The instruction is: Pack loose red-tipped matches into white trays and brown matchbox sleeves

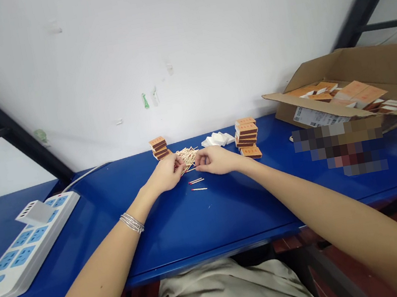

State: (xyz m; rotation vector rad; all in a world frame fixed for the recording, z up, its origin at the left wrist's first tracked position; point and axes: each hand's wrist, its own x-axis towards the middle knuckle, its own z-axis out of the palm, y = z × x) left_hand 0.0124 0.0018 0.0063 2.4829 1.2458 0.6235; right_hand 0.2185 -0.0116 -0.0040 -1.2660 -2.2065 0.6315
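The left hand (171, 170) and the right hand (216, 159) are resting at the near edge of a pile of matches (188, 155), which is lying between them and spreading just beyond their fingertips. Both hands are facing each other with fingers curling and thumbs sitting near the forefingers, so each grasp is looking narrow; whether either is pinching a match, I cannot tell. A bracelet (132, 222) is circling the left wrist. Nearer the body than the hands, a few loose matches (199, 189) are lying on the blue desk (182, 228), apart from the pile.

Just beyond the left hand, a short stack of matchboxes (158, 143) is standing; beyond the right hand and to its right, a taller stack (246, 132) is rising unevenly. White folded pieces (218, 139) are lying just beyond the right hand, beside the taller stack. Well to the right of the hands, an open cardboard box (286, 110) is holding more matchboxes (359, 91). Well to the left, a power strip (42, 242) is lying with a white adapter (35, 213) sitting on it.
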